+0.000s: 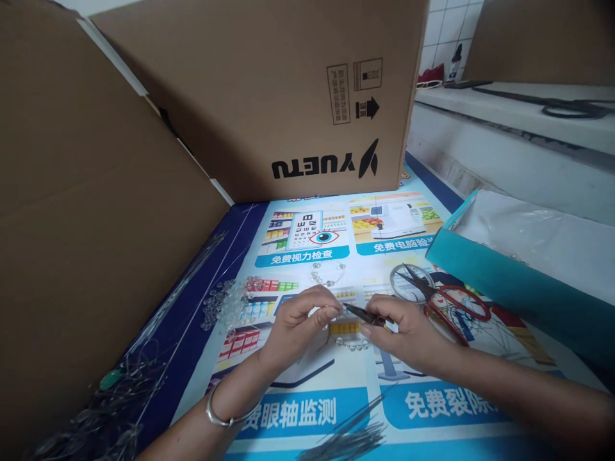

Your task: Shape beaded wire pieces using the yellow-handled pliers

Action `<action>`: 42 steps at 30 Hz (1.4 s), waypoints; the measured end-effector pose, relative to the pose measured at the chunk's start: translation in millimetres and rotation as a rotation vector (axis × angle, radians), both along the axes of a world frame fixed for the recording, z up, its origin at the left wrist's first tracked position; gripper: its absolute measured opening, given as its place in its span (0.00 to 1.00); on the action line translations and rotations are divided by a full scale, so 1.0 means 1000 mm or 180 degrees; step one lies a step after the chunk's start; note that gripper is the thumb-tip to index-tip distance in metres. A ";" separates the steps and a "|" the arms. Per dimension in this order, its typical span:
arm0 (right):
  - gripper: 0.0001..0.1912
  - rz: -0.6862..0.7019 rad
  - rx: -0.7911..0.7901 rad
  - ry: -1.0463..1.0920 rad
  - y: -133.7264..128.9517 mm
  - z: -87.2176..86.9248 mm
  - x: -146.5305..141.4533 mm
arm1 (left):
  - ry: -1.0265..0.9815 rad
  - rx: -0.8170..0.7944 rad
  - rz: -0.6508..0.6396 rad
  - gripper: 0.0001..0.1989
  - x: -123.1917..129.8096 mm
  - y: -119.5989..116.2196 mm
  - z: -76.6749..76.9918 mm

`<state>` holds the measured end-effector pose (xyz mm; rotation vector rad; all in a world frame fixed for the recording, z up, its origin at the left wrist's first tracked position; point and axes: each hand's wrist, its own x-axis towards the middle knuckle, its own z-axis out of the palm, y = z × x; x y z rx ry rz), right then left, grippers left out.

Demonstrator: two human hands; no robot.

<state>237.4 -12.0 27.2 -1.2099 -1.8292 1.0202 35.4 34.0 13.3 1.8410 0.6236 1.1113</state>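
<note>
My left hand [305, 320], with a silver bangle [211, 410] on its wrist, is closed in a pinch on a thin wire. My right hand [403, 326] is closed around small pliers [362, 314] with dark jaws. The tips of the jaws meet the wire at my left fingertips. Below and between my hands shows a short strand of clear beads [353, 346]; where it joins the wire is hard to make out. Just beyond my hands lies a curved beaded piece [328, 282]. Close to my right hand rest red-handled scissors [446, 301], their blades across a round roll [401, 282].
Loose clear beads [228, 304] are heaped to the left. Cut wires [350, 435] lie in front, with longer wires [177, 288] and a tangle [129, 384] at left. Cardboard [269, 96] walls off the back and left. A teal box [509, 288] stands at right.
</note>
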 end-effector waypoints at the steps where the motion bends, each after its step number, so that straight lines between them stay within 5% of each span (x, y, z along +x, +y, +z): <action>1: 0.03 0.0014 0.0006 -0.0003 0.000 0.000 0.000 | -0.0005 -0.0037 0.0036 0.04 0.000 0.000 0.000; 7: 0.01 0.0109 -0.0056 0.0168 0.001 -0.002 0.000 | -0.0060 -0.0272 0.0418 0.03 0.001 -0.001 0.000; 18: 0.09 -0.0028 -0.1245 0.1016 0.002 -0.017 0.000 | 0.0332 -0.1013 0.0159 0.09 0.004 0.001 0.012; 28: 0.09 -0.0197 -0.1467 0.1458 0.005 -0.022 0.000 | 0.0014 -0.1633 -0.0205 0.11 0.005 0.003 0.006; 42: 0.10 -0.0033 -0.0905 0.0229 0.004 -0.016 0.001 | -0.0144 -0.1906 0.0319 0.11 -0.006 0.017 0.010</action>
